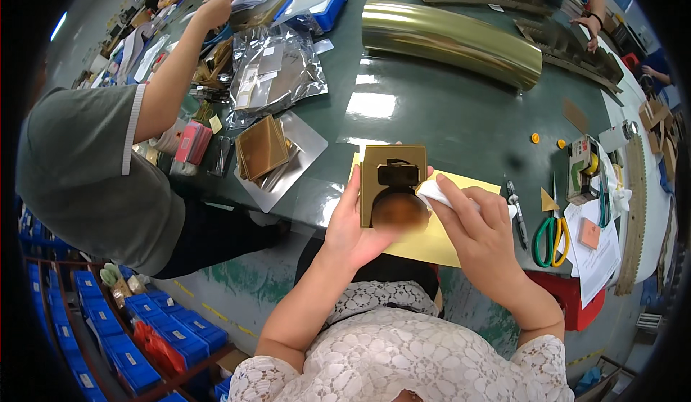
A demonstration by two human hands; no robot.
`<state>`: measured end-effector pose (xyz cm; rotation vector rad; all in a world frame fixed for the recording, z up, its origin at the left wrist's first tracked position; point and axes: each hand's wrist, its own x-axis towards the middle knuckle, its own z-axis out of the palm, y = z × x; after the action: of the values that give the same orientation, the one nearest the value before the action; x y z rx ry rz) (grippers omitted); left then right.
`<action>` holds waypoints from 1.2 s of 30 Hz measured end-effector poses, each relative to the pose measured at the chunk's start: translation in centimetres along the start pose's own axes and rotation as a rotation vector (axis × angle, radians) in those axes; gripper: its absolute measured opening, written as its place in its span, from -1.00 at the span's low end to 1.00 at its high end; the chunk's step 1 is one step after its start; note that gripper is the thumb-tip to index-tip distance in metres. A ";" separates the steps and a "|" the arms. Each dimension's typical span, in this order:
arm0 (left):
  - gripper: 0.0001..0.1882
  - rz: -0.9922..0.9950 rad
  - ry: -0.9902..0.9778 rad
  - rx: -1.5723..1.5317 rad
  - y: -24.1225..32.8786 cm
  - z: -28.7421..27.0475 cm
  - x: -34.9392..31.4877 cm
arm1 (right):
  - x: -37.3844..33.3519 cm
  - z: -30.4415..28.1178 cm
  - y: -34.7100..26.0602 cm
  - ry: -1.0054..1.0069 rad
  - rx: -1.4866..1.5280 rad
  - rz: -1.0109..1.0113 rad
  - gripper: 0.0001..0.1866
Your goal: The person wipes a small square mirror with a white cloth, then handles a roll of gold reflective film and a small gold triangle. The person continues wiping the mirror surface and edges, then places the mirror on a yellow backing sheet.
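Crinkled silver foil bags [272, 71] lie on the green table [446, 114], white labels attached.

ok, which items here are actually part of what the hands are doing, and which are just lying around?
In use:
- gold mirror plate, held upright by the left hand
- white cloth, pressed to the plate by the right hand
- yellow sheet under both hands

Lying about:
- green-handled scissors
- pen
- tape dispenser
- long curved gold strip
- stack of gold plates
- blue tray

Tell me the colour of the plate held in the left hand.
Shiny gold, mirror-like; the plate in the left hand shows best in the head view.
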<state>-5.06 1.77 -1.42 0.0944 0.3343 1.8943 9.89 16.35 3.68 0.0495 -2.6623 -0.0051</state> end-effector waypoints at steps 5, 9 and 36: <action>-0.30 -0.051 -0.011 -0.111 -0.8 -0.7 -0.6 | 0.4 0.5 1.1 0.033 -0.040 0.025 -0.56; -0.28 -0.091 0.022 -0.009 -1.2 0.2 -0.7 | 1.1 1.0 2.7 0.033 -0.129 0.053 -0.56; -0.24 -0.134 -0.097 -0.276 -1.0 -1.1 -0.4 | -8.6 -2.4 11.1 0.031 0.729 1.145 -0.84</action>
<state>-4.25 1.55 -2.76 -0.0213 0.0111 1.7781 18.30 27.78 2.00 -1.1792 -2.1400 1.2676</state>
